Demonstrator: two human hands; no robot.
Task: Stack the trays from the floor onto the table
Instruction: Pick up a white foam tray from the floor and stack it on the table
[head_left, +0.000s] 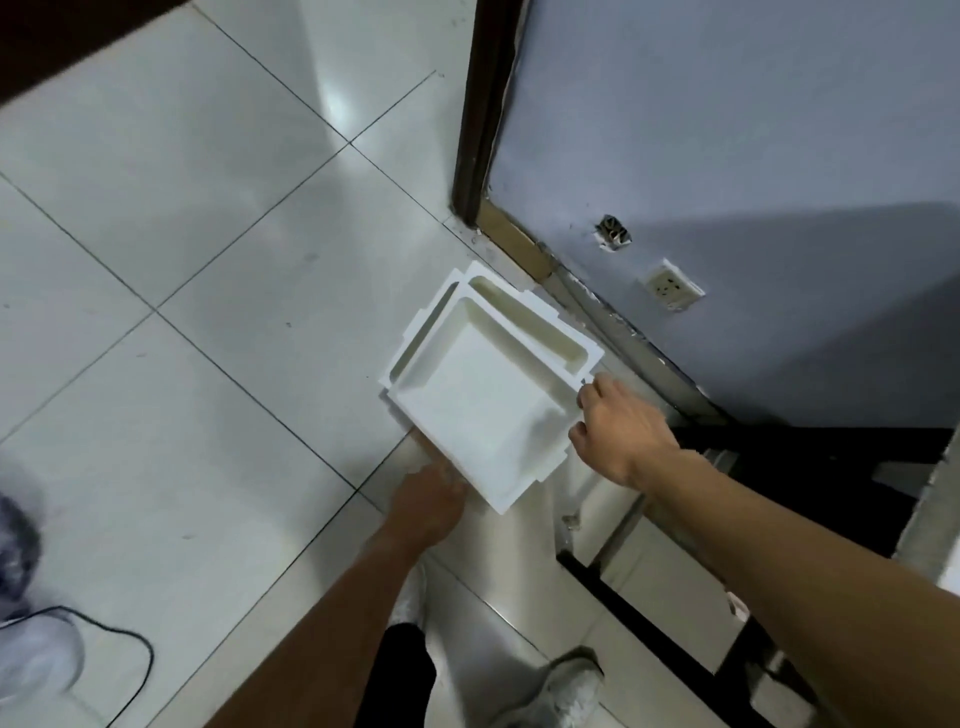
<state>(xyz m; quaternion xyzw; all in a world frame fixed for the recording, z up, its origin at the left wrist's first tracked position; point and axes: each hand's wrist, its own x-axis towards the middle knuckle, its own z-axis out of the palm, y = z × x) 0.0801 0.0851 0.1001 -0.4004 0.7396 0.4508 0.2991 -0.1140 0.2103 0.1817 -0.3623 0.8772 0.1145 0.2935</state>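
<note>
Task is only at the start: top foam tray (483, 410) lies on lower foam tray (548, 313) on floor (208, 260) by wall (727, 130), right hand (623, 431) pinching its rim, left hand (428, 496) at near edge, fingers hidden so grip unclear, both trays to carry yet.

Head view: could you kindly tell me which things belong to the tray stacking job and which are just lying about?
Job: upper white square foam tray, lower white foam tray beneath it, left hand at the upper tray's near edge, right hand gripping its right rim.
Lying about: black cable, white wall socket, black metal frame, pale shoe.
</note>
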